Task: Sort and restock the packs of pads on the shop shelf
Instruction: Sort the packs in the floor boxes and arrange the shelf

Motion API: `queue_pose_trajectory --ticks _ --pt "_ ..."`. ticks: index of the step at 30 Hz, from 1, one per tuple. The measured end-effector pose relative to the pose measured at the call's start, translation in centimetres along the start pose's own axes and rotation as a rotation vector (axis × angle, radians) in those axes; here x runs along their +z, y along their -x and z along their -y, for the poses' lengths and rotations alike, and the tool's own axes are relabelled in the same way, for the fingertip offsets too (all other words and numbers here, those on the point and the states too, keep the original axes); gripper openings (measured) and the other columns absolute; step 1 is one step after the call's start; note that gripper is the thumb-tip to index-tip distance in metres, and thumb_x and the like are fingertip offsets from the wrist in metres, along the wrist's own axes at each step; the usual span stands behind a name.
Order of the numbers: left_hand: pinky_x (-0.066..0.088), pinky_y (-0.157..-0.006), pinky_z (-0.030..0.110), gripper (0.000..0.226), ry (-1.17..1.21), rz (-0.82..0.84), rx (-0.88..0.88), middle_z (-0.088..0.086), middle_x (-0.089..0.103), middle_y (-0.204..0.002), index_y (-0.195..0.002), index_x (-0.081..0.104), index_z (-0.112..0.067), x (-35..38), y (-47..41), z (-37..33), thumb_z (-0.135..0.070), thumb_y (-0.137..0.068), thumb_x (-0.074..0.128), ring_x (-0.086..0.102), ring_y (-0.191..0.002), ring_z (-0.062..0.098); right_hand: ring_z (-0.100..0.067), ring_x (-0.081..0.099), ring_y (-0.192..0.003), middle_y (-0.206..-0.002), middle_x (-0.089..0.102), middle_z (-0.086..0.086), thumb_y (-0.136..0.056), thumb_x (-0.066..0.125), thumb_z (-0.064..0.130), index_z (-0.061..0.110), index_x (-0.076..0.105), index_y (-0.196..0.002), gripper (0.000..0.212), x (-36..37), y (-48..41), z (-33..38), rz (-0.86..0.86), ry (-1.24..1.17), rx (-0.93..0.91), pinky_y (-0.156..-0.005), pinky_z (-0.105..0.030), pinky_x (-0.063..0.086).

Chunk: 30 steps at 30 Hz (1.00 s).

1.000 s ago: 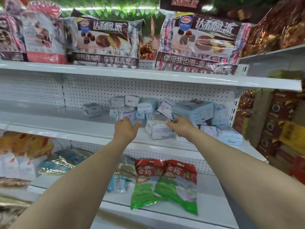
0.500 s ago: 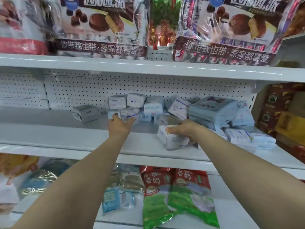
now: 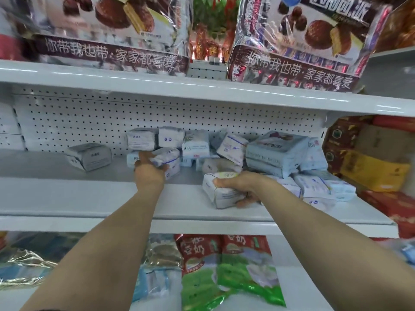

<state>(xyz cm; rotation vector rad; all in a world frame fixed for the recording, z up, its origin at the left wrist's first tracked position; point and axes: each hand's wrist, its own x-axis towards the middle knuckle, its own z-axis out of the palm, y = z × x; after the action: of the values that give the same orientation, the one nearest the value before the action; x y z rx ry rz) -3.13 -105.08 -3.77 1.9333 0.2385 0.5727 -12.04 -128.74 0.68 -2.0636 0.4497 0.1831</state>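
Several white and pale blue packs of pads lie jumbled on the middle white shelf (image 3: pixel 89 198). My left hand (image 3: pixel 150 171) grips a white pack with blue print (image 3: pixel 167 157) at the front of the pile. My right hand (image 3: pixel 241 184) holds a white pack (image 3: pixel 219 194) near the shelf's front edge, fingers over its top and thumb under it. One grey-white pack (image 3: pixel 89 156) lies alone to the left. A large pale blue pack (image 3: pixel 277 151) tops the pile on the right, with more packs (image 3: pixel 321 185) below it.
Big bags of chocolate pies (image 3: pixel 116 32) stand on the shelf above. Green and red milk-candy bags (image 3: pixel 226 265) and foil packets (image 3: pixel 24 263) lie on the lower shelf. Red and yellow cartons (image 3: pixel 372 169) are stacked to the right. The perforated back panel (image 3: pixel 78 122) closes the shelf.
My left hand reached forward from the shelf front and closed on a pack in the pile. My right hand kept its pack and shifted it slightly right. The camera moved closer.
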Motion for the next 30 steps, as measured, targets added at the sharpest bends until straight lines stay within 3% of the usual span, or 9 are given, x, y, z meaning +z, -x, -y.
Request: queue_pose_trajectory --ticks 3,8,11,15,18,21,24,27,30 --pt "0.052 -0.087 0.042 0.049 0.001 0.0 0.017 0.017 0.06 -0.111 -0.116 0.049 -0.009 -0.8 1.1 -0.4 -0.018 -0.08 0.081 0.062 -0.101 0.036 -0.027 0.061 -0.112 -0.132 0.057 -0.006 -0.075 0.083 0.055 0.014 0.051 -0.138 0.082 0.6 0.4 -0.7 -0.007 -0.067 -0.041 -0.076 -0.038 0.061" --pt "0.041 -0.078 0.034 0.047 -0.049 0.024 0.074 0.005 0.057 -0.102 -0.11 0.046 -0.015 -2.7 5.1 -0.5 -0.025 -0.082 0.082 0.053 -0.09 0.025 -0.029 0.063 -0.107 -0.128 0.059 -0.009 -0.073 0.082 0.051 0.011 0.049 -0.137 0.082 1.2 1.6 -2.1 -0.055 -0.21 -0.06 -0.056 -0.03 0.057" --pt "0.039 -0.076 0.032 0.046 -0.029 0.034 0.066 0.001 0.054 -0.1 -0.108 0.045 -0.018 -4.4 8.2 -0.6 -0.028 -0.082 0.081 0.052 -0.091 0.024 -0.032 0.065 -0.104 -0.12 0.063 -0.01 -0.052 0.083 0.041 0.014 0.054 -0.132 0.089 1.3 2.9 -3.3 -0.03 -0.3 -0.082 -0.072 -0.044 0.063" --pt "0.043 -0.076 0.035 0.05 0.028 0.009 0.028 0.002 0.055 -0.101 -0.115 0.048 -0.015 -7.2 13.3 -1.5 -0.032 -0.082 0.08 0.054 -0.091 0.025 -0.028 0.07 -0.096 -0.113 0.07 -0.012 -0.073 0.089 0.02 0.006 0.063 -0.118 0.054 1.5 7.5 -5.0 0.04 -0.395 -0.142 -0.068 -0.036 0.062" --pt "0.054 -0.082 0.041 0.057 0.125 -0.01 -0.094 0.005 0.058 -0.105 -0.118 0.047 -0.014 -9.2 16.9 -1.4 -0.038 -0.08 0.082 0.06 -0.091 0.028 -0.027 0.07 -0.099 -0.116 0.07 -0.011 -0.066 0.095 0.022 0.007 0.059 -0.125 0.071 1.9 10.8 -6.9 0.094 -0.475 -0.157 -0.062 -0.031 0.061" --pt "0.058 -0.083 0.047 0.058 0.214 -0.021 -0.19 0.008 0.06 -0.099 -0.11 0.044 -0.016 -11.3 20.6 -0.2 -0.041 -0.076 0.085 0.067 -0.085 0.031 -0.026 0.067 -0.109 -0.123 0.067 -0.009 -0.066 0.095 0.028 0.007 0.053 -0.134 0.083 2.5 13.7 -9.1 0.156 -0.544 -0.2 -0.077 -0.034 0.061" --pt "0.055 -0.092 0.05 0.07 0.245 -0.03 -0.247 0.011 0.063 -0.108 -0.105 0.046 -0.017 -13.6 24.4 1.8 -0.056 -0.063 0.087 0.066 -0.1 0.032 -0.023 0.065 -0.109 -0.123 0.066 -0.007 -0.07 0.092 0.033 0.009 0.053 -0.131 0.076 3.6 16.7 -11.4 0.205 -0.56 -0.195 -0.077 -0.033 0.06" --pt "0.061 -0.079 0.05 0.081 0.261 -0.012 -0.34 0.014 0.066 -0.111 -0.108 0.05 -0.012 -15.7 28.3 3.9 -0.063 -0.056 0.085 0.069 -0.094 0.033 -0.021 0.067 -0.095 -0.109 0.069 -0.008 -0.072 0.09 0.033 0.006 0.059 -0.117 0.061 5.2 18.7 -13.9 0.258 -0.592 -0.111 -0.087 -0.038 0.06" --pt "0.059 -0.055 0.034 0.075 0.257 -0.032 -0.426 0.016 0.068 -0.103 -0.111 0.057 0.0 -17.1 31.0 6.3 -0.055 -0.068 0.086 0.069 -0.077 0.028 -0.026 0.069 -0.1 -0.116 0.07 -0.013 -0.069 0.092 0.034 0.003 0.062 -0.119 0.065 7.3 20.2 -16.4 0.287 -0.626 -0.034 -0.074 -0.034 0.062"
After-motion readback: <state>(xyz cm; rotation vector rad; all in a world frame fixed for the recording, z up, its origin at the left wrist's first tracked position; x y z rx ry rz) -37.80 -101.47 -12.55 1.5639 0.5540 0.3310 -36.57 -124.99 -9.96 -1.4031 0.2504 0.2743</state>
